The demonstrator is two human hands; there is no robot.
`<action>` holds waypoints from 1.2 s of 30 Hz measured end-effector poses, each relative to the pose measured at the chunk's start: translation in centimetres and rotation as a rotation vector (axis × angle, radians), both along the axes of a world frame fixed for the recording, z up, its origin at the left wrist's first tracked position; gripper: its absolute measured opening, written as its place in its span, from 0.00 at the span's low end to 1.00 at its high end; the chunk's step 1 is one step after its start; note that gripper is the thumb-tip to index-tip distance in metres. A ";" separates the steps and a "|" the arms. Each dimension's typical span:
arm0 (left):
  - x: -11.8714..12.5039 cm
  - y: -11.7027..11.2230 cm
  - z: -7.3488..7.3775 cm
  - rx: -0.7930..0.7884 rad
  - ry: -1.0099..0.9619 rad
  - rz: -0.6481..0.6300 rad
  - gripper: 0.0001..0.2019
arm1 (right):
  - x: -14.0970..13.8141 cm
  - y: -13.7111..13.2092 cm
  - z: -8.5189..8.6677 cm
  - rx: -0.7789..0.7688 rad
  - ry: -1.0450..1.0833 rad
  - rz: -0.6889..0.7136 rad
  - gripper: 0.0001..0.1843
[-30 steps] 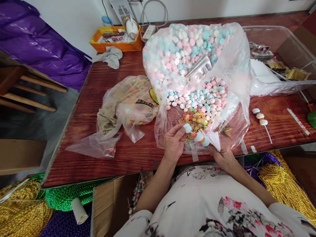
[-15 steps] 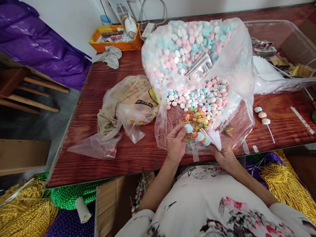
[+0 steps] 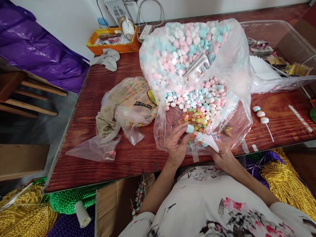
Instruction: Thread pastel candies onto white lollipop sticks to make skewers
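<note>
My left hand point(image 3: 175, 146) is closed in a pinch on a light blue, candy-like disc point(image 3: 190, 128). In my right hand point(image 3: 224, 154) is a fan of white sticks point(image 3: 210, 142), their far ends pointing left toward the disc. Blue pieces show partly behind the sticks; how they are attached is hidden. Under and beyond both hands, small coloured rings point(image 3: 195, 119) lie on an opened clear plastic bag point(image 3: 237, 62). Pastel pink, white and blue discs point(image 3: 209, 93) are heaped in the bag behind the rings.
On the right lies a stick threaded with pastel pieces point(image 3: 261, 114). A clear plastic bin point(image 3: 278, 23) with packets stands behind it. Left of the discs sit a tied bag point(image 3: 130, 98) and, farther back, an orange tray point(image 3: 98, 49). Bead strands point(image 3: 71, 199) hang below the table edge.
The sticks in my right hand have swung left and lower, covering more of the blue pieces. My left hand still pinches a blue disc, with its fingers slightly shifted.
</note>
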State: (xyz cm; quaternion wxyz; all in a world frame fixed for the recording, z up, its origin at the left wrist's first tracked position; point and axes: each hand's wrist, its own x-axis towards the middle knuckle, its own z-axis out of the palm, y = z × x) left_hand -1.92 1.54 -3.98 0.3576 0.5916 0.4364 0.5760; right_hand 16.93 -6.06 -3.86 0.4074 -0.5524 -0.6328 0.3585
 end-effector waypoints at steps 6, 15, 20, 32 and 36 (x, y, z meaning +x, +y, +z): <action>0.0 -0.1 0.6 0.052 0.038 0.006 0.13 | -0.5 -0.1 0.4 0.021 -0.001 -0.022 0.13; 0.3 0.0 1.2 0.023 -0.021 0.042 0.09 | -2.1 -0.1 0.4 0.061 0.119 -0.021 0.13; 0.3 -0.2 1.4 0.090 0.049 -0.035 0.11 | -2.3 -0.1 -0.1 0.044 0.179 -0.027 0.10; -0.7 0.6 2.4 0.078 0.112 -0.122 0.11 | 0.2 1.1 1.1 0.010 -0.005 0.022 0.11; 0.0 0.3 2.0 0.132 0.141 -0.093 0.11 | 0.0 0.9 1.1 0.014 0.014 -0.003 0.10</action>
